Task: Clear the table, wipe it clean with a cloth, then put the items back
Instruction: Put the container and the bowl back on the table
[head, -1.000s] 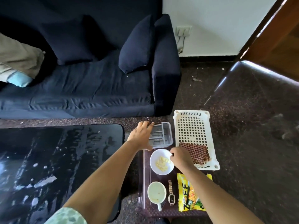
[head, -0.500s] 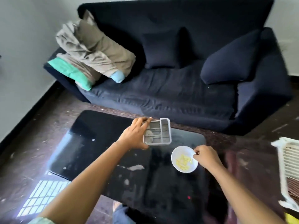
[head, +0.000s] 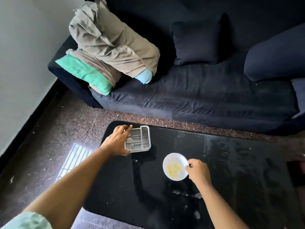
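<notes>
A glossy black table [head: 222, 171] fills the lower middle, streaked with wet marks. My left hand [head: 118, 141] grips the left side of a grey plastic tray with compartments [head: 139, 139], which is at the table's far left corner. My right hand [head: 197, 171] pinches the right rim of a small white bowl [head: 173, 162] holding yellow food pieces, low over the table's middle. Whether tray and bowl touch the surface I cannot tell.
A dark blue sofa [head: 198, 96] runs along the far side of the table, with dark cushions [head: 196, 40] and a heap of khaki, green and blue pillows [head: 109, 52] at its left end. Speckled stone floor [head: 49, 129] lies to the left, with a white wall beyond.
Both hands carried the tray and bowl from the small side stand over to the black table. The tray has gone to the far left corner, the bowl toward the middle.
</notes>
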`<state>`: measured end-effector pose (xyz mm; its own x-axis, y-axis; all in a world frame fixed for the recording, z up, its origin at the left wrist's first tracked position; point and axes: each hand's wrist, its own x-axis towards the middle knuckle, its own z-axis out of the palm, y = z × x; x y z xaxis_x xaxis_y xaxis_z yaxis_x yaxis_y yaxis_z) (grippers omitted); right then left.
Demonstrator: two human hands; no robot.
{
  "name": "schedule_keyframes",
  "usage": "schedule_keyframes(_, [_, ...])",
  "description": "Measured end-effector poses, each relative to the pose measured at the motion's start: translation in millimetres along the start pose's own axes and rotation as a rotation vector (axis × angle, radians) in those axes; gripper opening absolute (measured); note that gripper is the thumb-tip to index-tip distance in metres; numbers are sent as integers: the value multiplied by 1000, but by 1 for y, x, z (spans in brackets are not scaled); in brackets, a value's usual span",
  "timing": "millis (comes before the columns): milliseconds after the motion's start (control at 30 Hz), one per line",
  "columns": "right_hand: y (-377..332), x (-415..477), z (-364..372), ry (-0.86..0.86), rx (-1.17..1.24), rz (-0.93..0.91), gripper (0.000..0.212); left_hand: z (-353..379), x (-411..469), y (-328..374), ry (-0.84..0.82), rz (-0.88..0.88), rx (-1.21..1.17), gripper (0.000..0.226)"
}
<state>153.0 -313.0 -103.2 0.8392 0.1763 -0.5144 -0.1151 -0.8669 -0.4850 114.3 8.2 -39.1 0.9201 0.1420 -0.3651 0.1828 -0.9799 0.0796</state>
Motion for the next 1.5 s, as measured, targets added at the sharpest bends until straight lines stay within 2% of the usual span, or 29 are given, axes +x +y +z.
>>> schedule_keyframes(167, [-22,17,43,45,-26,28,29,43,28,-42,-67,101,-16,117])
schedule_keyframes(267, [-25,24,64,58,-30,48,22,61,40,-63,-107,152,-26,116])
schedule_keyframes(433, [-28,32,77,95,-42,53,11,75,45,-79,-120,167,-162,142])
schedule_keyframes(533, [-30,33,79,106,-36,61,11,85,39,-80,-70,75,-223,148])
schedule_keyframes(633, [-32,37,78,118,-33,58,10,87,40,-84,-55,6,-281,140])
schedule_keyframes(767, [-36,40,81,117,-46,49,11,83,44,-88,-36,6,-249,132])
schedule_keyframes(1033, [-60,53,99,100,-2,60,14,86,49,-91,-22,14,-224,130])
schedule_keyframes(1233, [-62,59,112,140,20,136,19,88,49,-91,-19,6,-225,131])
schedule_keyframes(1500, [-72,68,113,166,30,190,13,88,48,-91,-33,-7,-197,133])
